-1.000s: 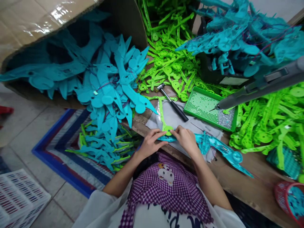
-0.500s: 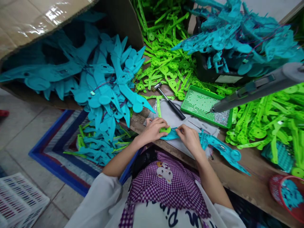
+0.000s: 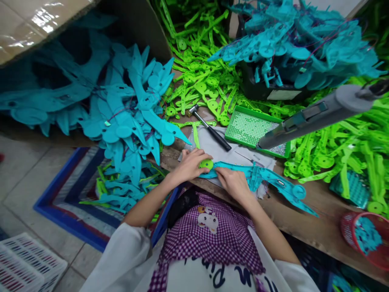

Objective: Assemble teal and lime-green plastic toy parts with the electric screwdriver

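A long blue plastic part [image 3: 232,166] lies along the front edge of the bench. At its left end sits a lime-green plastic piece [image 3: 206,164] with a round disc, its narrow arm [image 3: 195,136] pointing away from me. My left hand [image 3: 190,165] is closed around the green piece and the blue part's end, its fingertips partly hidden. My right hand [image 3: 234,183] pinches the near edge of the blue part just right of the disc. Beyond my hands are a hammer [image 3: 209,127] with a black handle and a thin screwdriver [image 3: 249,159] on a pale cloth [image 3: 209,142].
A green perforated tray [image 3: 243,127] holds small metal bits. Over it reaches a grey tool [image 3: 313,117]. Heaps of green parts [image 3: 203,77] spread behind. Blue parts spill from a cardboard box [image 3: 39,24] and fill a black bin [image 3: 273,87]. A red basket [image 3: 349,231] stands right.
My right hand has moved from the far side of the blue part down to its near edge. My left hand stays on the green piece. The view has shifted slightly.
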The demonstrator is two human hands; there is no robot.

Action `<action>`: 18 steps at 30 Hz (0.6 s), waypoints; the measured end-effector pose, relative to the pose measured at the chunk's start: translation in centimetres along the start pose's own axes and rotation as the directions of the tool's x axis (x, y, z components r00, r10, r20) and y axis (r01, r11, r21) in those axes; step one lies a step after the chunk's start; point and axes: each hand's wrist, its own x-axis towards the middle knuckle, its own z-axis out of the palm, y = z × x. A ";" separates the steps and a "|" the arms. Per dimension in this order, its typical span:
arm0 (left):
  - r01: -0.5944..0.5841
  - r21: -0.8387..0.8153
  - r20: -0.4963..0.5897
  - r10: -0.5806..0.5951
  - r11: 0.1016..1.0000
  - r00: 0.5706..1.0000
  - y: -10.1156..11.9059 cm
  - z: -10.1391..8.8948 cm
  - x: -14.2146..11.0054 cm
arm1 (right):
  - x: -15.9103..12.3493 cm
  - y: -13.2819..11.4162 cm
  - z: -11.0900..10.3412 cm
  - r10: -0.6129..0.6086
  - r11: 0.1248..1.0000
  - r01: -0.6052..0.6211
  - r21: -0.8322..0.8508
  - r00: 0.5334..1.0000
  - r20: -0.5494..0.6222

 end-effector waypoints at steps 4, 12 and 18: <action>-0.040 0.039 -0.020 0.041 0.998 0.999 0.4 0.2 -0.7 | 0.0 -0.3 -0.4 0.018 0.997 -0.014 -0.073 0.999 0.046; 0.011 -0.035 0.159 -0.005 0.999 0.987 -0.1 -0.9 2.5 | -0.2 -0.2 -0.3 0.039 0.996 -0.036 -0.087 0.998 0.041; 0.147 -0.009 0.411 -0.130 0.989 0.902 -0.8 -1.4 6.5 | -0.1 0.0 -0.1 0.021 0.999 -0.019 -0.051 0.999 0.041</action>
